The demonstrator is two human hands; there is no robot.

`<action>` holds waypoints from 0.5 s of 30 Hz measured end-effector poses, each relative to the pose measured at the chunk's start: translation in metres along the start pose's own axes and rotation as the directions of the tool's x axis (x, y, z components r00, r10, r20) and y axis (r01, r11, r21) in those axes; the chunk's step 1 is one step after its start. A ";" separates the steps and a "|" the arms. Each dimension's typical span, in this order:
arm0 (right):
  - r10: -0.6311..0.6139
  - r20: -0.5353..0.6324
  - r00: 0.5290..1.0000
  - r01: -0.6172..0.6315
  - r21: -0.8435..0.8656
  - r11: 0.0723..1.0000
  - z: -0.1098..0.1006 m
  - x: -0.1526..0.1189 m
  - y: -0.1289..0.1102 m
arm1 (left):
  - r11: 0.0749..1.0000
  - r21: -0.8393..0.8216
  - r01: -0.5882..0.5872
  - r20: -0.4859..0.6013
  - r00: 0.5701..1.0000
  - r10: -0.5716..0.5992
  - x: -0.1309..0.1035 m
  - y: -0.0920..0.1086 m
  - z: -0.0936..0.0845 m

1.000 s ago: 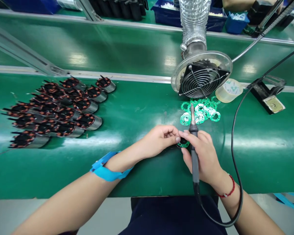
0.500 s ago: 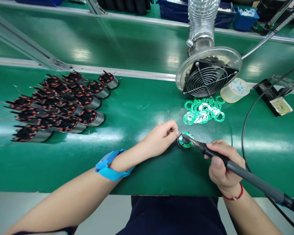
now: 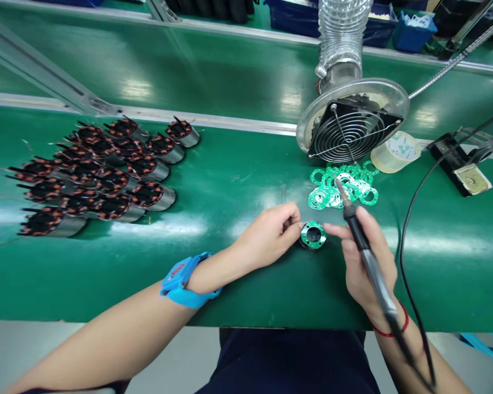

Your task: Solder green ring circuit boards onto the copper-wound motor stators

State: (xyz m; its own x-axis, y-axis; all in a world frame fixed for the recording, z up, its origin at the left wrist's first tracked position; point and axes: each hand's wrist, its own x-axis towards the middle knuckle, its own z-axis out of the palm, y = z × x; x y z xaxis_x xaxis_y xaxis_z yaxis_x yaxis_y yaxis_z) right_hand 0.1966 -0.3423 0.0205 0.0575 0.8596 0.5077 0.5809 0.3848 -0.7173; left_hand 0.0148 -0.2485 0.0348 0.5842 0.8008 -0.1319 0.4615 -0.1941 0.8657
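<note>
A ring-shaped green circuit board (image 3: 306, 241) lies on top of a motor stator standing on the bench in front of me. My left hand (image 3: 273, 232), with a blue strap on its wrist, is closed at the left rim of this stator, thumb and fingers pinched against it. In my right hand (image 3: 367, 262) is a soldering iron (image 3: 359, 232), its tip raised away from the board and pointing up toward the pile of boards. One outstretched finger of that hand reaches the board's right rim. Several loose green ring boards (image 3: 340, 186) are heaped just beyond.
Several wound motor stators (image 3: 107, 169) stand grouped at the left. A fume extractor fan (image 3: 349, 131) hangs over the board pile, beside a tape roll (image 3: 396, 152). An iron stand with sponge (image 3: 472, 178) sits far right. The iron's black cable (image 3: 403, 257) runs past my right hand.
My right hand has swung the soldering iron's tip up and away from the board, and one finger now stretches to the board's rim. My left hand stays at the stator.
</note>
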 end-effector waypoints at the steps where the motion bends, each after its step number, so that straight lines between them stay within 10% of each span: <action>1: 0.007 0.085 0.996 -0.005 -0.029 1.000 0.001 0.002 -0.001 | 1.000 0.008 -0.008 -0.008 1.000 0.008 0.000 0.000 0.001; 6: -0.033 0.413 0.910 0.084 -0.107 0.991 0.005 0.010 -0.001 | 1.000 -0.003 -0.011 -0.014 1.000 0.011 0.000 -0.001 0.002; 15: 0.036 0.205 0.978 0.022 -0.272 0.962 0.005 0.004 0.013 | 0.994 0.078 -0.071 0.152 0.987 0.059 0.003 -0.011 -0.009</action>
State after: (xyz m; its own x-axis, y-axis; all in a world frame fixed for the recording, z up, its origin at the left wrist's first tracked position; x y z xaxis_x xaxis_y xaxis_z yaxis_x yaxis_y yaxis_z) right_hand 0.2005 -0.3322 0.0110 -0.0892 0.9235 0.3730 0.7809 0.2973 -0.5494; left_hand 0.0052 -0.2384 0.0294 0.7048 0.6929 -0.1525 0.4692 -0.2941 0.8327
